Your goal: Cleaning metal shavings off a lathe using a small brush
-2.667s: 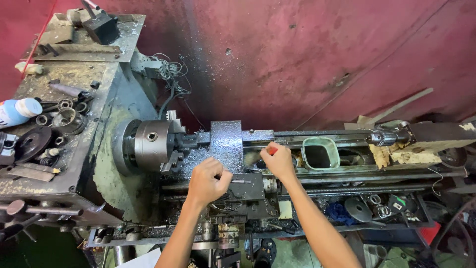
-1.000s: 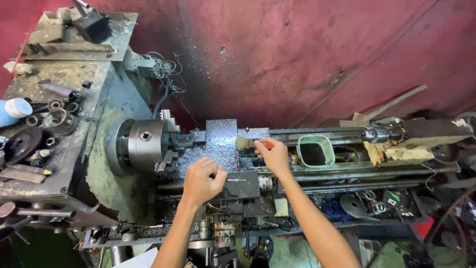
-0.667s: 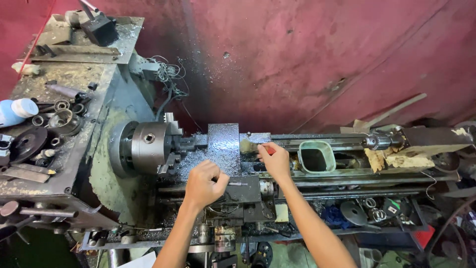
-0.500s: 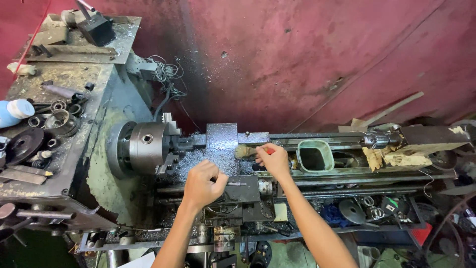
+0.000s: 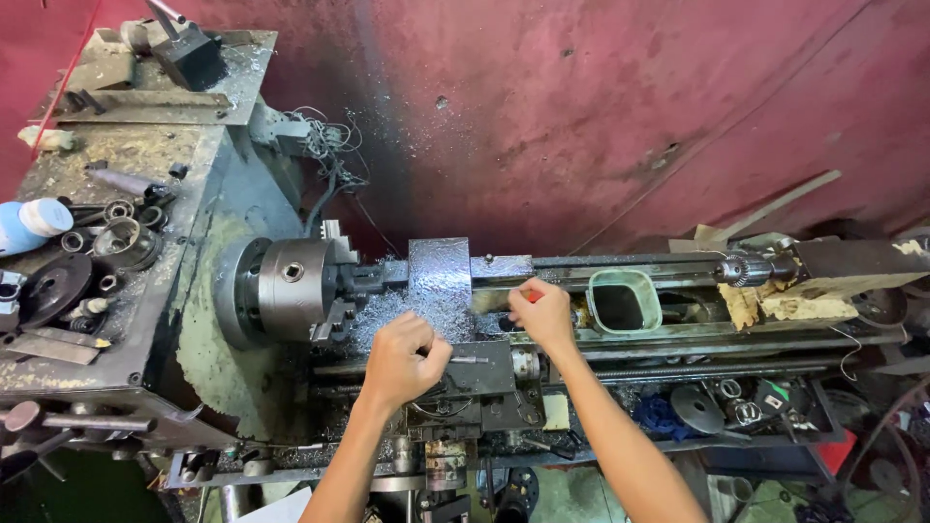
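Observation:
I look down on an old metal lathe with a steel chuck [image 5: 291, 291] at its left end. A grey metal plate [image 5: 439, 269] stands on the carriage, with metal chips [image 5: 402, 308] strewn around it. My left hand [image 5: 402, 356] is closed on a small crank handle [image 5: 472, 359] at the front of the carriage. My right hand [image 5: 544, 315] grips a brush with a red handle [image 5: 532, 294], its bristles down among the chips beside the plate.
A green rectangular cup [image 5: 621, 302] sits on the lathe bed right of my hands. The tailstock with a drill chuck [image 5: 746, 269] is further right. Rings, discs and a blue-white bottle [image 5: 27, 225] lie on the headstock top. A red wall stands behind.
My right hand with the brush has shifted slightly left and right over the chips beside the plate. The left hand has stayed on the crank handle.

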